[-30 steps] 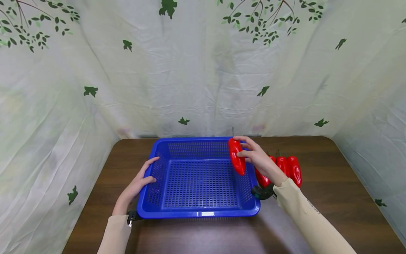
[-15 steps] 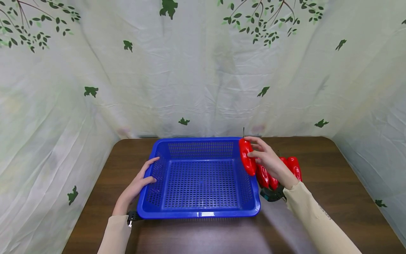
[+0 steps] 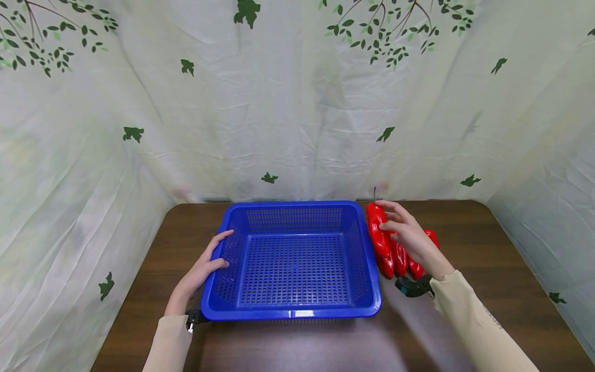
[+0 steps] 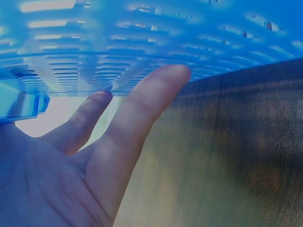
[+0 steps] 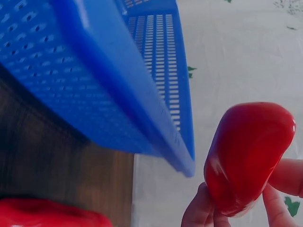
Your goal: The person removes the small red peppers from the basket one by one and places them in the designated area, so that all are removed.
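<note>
In the head view my right hand (image 3: pixel 406 230) pinches a long red pepper (image 3: pixel 377 227) between thumb and fingers. The pepper hangs nearly upright, thin stem at the top, just outside the right rim of the blue plastic basket (image 3: pixel 293 313). Its rounded end (image 5: pixel 251 151) faces the right wrist camera. More red peppers (image 3: pixel 398 258) lie under and beside this hand, partly hidden by it. My left hand (image 3: pixel 200 271) grips the basket's left rim, thumb and a finger over the inner side. Other fingers (image 4: pixel 128 113) reach along the basket's perforated underside in the left wrist view.
The basket stands on a brown wooden table (image 3: pixel 488 289) with rounded far corners. A pale curtain (image 3: pixel 297 129) printed with leaves hangs close behind the table and along both sides. Dark bands (image 3: pixel 413 285) circle both wrists.
My right hand has moved right with the pepper, from above the basket's right part to outside its rim, over the other peppers. The left hand and basket have stayed put.
</note>
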Motion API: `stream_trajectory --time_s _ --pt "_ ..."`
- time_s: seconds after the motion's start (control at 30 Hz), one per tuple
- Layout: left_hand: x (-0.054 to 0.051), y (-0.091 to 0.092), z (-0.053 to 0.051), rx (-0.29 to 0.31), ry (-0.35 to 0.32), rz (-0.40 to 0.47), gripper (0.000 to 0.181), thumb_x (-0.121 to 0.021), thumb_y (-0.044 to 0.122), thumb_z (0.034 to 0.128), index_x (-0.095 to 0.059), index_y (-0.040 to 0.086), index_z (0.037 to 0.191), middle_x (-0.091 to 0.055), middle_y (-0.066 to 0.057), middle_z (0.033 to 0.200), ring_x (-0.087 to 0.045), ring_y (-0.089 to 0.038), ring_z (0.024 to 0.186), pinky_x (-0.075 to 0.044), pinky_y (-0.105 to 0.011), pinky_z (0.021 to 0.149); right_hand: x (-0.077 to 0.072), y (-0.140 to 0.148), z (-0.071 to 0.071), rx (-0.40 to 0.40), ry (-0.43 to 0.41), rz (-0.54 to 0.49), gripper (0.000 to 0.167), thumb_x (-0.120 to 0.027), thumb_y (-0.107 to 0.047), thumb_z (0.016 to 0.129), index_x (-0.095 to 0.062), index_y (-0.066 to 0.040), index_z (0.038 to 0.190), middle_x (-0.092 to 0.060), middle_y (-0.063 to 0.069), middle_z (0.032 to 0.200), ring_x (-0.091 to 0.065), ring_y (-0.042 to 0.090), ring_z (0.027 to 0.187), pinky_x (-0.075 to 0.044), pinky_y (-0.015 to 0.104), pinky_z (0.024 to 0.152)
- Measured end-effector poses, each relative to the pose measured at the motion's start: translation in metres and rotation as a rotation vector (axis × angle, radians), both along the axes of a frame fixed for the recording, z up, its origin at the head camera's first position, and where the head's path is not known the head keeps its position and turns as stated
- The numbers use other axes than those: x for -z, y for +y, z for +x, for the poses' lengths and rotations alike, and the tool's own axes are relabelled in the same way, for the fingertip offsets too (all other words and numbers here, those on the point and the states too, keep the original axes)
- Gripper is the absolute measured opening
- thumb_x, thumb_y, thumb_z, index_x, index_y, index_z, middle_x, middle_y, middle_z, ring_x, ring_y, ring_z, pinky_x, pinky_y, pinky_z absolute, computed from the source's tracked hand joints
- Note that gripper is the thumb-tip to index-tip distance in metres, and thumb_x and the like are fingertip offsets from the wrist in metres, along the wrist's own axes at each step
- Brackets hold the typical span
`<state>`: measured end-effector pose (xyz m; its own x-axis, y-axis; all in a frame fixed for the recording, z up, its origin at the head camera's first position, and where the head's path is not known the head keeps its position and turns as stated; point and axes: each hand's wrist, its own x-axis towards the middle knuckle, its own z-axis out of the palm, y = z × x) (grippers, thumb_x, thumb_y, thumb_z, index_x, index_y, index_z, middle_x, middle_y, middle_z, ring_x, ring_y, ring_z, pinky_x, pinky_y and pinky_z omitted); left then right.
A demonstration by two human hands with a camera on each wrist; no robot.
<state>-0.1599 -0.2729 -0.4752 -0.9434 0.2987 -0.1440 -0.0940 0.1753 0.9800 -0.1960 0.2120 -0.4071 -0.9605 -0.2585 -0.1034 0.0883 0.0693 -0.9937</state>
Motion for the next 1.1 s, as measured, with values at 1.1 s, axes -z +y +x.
stream_trajectory --time_s 1.1 --pt "0.002 0.000 -0.001 0.003 0.004 0.001 0.073 -0.048 0.000 0.0875 -0.021 0.026 0.150 -0.006 -0.019 0.153 -0.030 -0.051 0.124 -0.048 -0.050 0.083 0.016 0.063 0.011 0.130 -0.017 -0.029 0.049 -0.046 -0.009 0.098 -0.035 -0.022 0.144 -0.032 0.009 0.137 -0.043 0.018 0.111 -0.050 0.026 0.083"
